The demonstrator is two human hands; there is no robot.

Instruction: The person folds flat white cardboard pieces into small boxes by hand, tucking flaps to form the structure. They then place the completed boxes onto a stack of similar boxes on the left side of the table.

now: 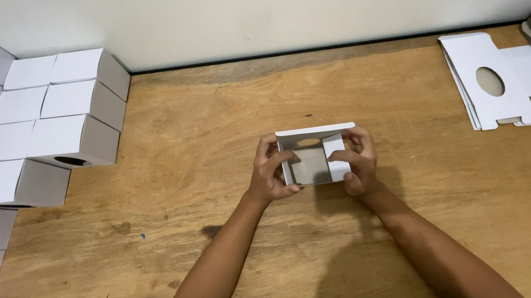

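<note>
Both hands, left hand [271, 172] and right hand [356, 160], close their fingers around one half-folded white box [311, 158], beside seven visible finished boxes [58, 120] and one stack of flat blanks [500, 79].

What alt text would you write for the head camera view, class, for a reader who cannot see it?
Two bare hands, left hand and right hand, hold a half-folded white box above a wooden table. Finished boxes are stacked left, flat blanks right.

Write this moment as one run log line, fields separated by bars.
left hand: holds box side | right hand: folds flap | box: white, open | stack: left | flat sheets: right
</note>
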